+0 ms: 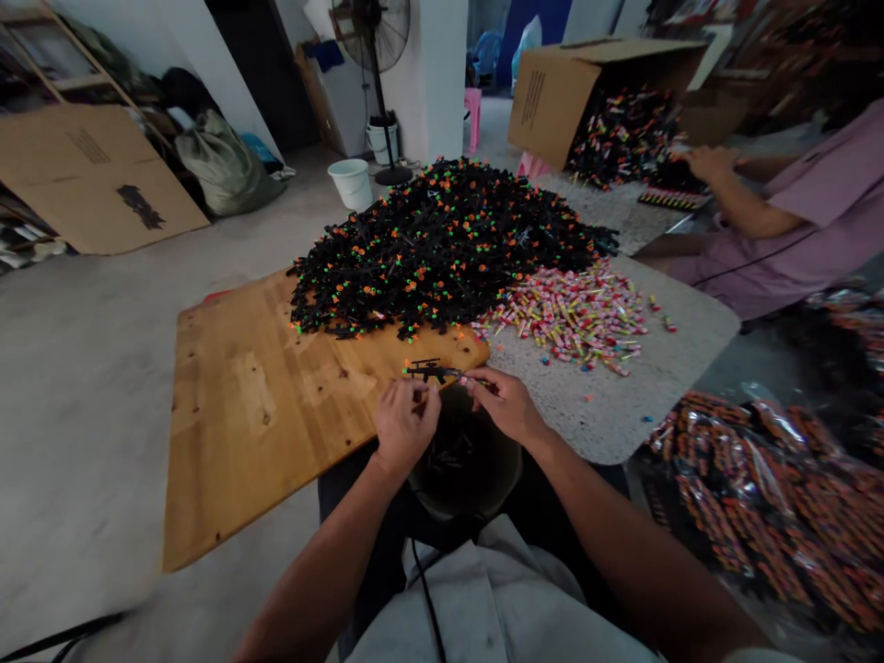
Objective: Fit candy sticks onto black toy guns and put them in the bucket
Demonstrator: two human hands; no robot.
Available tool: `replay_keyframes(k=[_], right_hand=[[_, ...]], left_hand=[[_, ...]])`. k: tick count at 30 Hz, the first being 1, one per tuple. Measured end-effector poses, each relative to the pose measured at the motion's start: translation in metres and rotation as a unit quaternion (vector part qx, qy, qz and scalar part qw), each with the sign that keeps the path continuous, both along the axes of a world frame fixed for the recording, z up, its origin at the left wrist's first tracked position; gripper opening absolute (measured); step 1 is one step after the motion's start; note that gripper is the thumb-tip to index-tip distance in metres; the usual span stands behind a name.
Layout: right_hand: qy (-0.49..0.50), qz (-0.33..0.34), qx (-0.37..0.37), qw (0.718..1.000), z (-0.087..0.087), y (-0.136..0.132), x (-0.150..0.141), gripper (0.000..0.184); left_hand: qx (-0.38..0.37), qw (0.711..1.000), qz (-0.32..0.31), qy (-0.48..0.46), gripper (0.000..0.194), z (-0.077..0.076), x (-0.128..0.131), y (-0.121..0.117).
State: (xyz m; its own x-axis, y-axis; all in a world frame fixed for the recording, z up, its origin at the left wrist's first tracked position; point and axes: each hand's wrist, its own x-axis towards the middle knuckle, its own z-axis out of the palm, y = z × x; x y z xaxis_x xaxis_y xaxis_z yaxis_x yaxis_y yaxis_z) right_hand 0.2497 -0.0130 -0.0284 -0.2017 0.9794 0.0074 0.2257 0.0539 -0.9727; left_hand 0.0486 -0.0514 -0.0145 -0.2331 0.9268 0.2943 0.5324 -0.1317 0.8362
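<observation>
A small black toy gun (434,371) with orange and green bits at its left end is held level just above the wooden table's front edge. My left hand (406,422) is closed under it, fingers curled against its lower side. At the gun's right end, my right hand (509,405) pinches a small pink piece (464,379), mostly covered by the fingertips. Beyond my hands rises a big heap of black toy guns (442,249) with orange and green tips. Right of it lies a pile of small pink and yellow wrapped tubes (573,313).
The wooden table (227,414) meets a speckled grey table (683,322). A dark bucket (507,479) with a few small pieces stands between my legs. Bagged orange-and-black goods (760,497) lie at right. Another person (794,203) works near an open cardboard box (552,101).
</observation>
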Motion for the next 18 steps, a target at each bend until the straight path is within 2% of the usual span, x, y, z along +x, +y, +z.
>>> replay_keyframes(k=[1,3,5,8,14,18], right_hand=[[0.005,0.006,-0.003,1.0,0.0,-0.001,-0.001,0.038],[0.008,0.021,0.001,1.0,0.002,-0.005,-0.004,0.037],[-0.005,0.037,0.012,0.999,0.005,-0.008,-0.007,0.035],[-0.023,0.048,0.013,0.998,0.01,-0.012,-0.01,0.031],[-0.005,0.059,-0.009,0.998,0.001,-0.018,-0.009,0.028],[0.004,0.048,-0.022,0.999,-0.008,-0.023,-0.01,0.027]], left_hand=[[0.05,0.997,-0.019,0.058,0.029,0.004,-0.002,-0.002],[0.088,0.979,-0.102,0.153,0.038,0.011,-0.006,0.001],[0.081,0.955,-0.181,0.22,0.046,0.015,-0.011,0.01],[0.053,0.931,-0.255,0.255,0.038,0.012,-0.017,0.025],[0.01,0.915,-0.306,0.263,0.043,-0.012,-0.02,0.028],[-0.006,0.912,-0.325,0.251,0.04,-0.013,-0.02,0.025]])
